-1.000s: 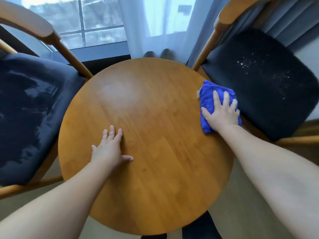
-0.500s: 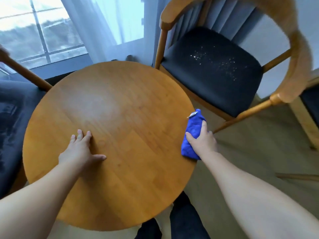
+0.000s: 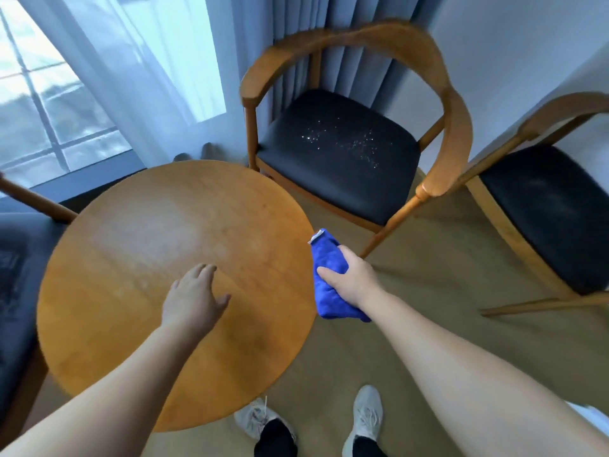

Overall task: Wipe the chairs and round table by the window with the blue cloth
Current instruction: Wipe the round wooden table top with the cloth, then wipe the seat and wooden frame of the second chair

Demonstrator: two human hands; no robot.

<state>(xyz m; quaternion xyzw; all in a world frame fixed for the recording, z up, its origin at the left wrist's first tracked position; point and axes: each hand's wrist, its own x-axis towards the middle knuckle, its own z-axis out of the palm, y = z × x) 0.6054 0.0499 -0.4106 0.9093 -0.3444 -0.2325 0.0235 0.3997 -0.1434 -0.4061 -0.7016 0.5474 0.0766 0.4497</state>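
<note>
Blue cloth point(image 3: 329, 275) folded and gripped in right hand point(image 3: 354, 280) just past right edge of round table point(image 3: 131, 258), left hand point(image 3: 192, 300) open over tabletop, dusty chair point(image 3: 339, 153) behind

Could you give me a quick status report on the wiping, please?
Right hand grips blue cloth past table edge. Left hand over tabletop. Nothing blocking.
</note>
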